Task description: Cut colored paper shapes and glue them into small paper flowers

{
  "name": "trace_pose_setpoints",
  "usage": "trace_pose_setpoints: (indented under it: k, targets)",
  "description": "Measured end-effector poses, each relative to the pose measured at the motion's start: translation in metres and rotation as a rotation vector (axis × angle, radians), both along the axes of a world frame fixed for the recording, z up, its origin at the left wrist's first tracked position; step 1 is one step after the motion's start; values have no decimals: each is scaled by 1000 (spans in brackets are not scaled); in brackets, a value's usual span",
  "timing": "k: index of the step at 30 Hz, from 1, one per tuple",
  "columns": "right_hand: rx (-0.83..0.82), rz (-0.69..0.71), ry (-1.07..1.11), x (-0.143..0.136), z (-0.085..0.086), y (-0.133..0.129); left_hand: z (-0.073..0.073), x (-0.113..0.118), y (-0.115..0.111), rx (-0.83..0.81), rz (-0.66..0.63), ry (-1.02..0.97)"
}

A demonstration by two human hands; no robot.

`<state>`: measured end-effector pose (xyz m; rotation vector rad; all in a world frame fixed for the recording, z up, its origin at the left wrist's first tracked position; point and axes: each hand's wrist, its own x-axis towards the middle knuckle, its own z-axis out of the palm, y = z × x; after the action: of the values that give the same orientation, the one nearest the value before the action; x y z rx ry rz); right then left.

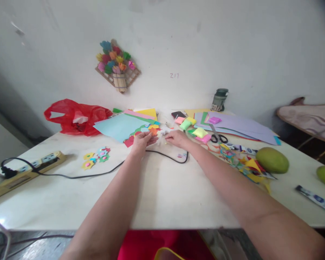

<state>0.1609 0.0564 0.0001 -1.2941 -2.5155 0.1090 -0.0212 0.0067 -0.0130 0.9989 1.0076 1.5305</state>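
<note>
My left hand point(144, 141) is over the middle of the table, its fingers stretched out beside orange and red paper cut-outs point(153, 130). I see nothing held in it. A short gap to the right, my right hand point(178, 139) has its fingers pinched together; whatever they hold, if anything, is too small to name. Between and just behind the hands lies a small whitish cluster point(163, 131), blurred. Paper flowers with pink centres point(104, 158) lie to the left. Soft-looking packets in pink, green and yellow point(185, 124) sit behind my right hand.
A black cord point(92, 176) crosses the table from the power strip point(29, 173). A red plastic bag point(67, 115) and coloured sheets point(116, 126) lie at the back. Scissors point(219, 138), paper scraps point(246, 166), green mangoes point(272, 160) and a tube point(315, 198) are on the right.
</note>
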Motion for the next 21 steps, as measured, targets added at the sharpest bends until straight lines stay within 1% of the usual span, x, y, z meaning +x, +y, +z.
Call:
trace_pose_setpoints:
  k: [2,5,9,14,17,19,21]
  targets:
    - [-1,50,43,2,-9,-1,0,0,0,-14,1,-2]
    - [14,66,79,3,-17,-1,-2,0,1,-25,3,-7]
    - [15,18,76,-1,-18,-2,-3,0,2,-27,-14,-4]
    - [-27,-70,201,-7,-25,-1,-4,1,2,-30,-22,13]
    - [-89,-105,348,-8,-29,3,-4,1,2,-27,-30,20]
    - [-162,-121,518,-6,-28,4,-4,1,2,-21,-38,23]
    - [-281,-131,720,-5,-24,1,-4,2,2,-17,-60,27]
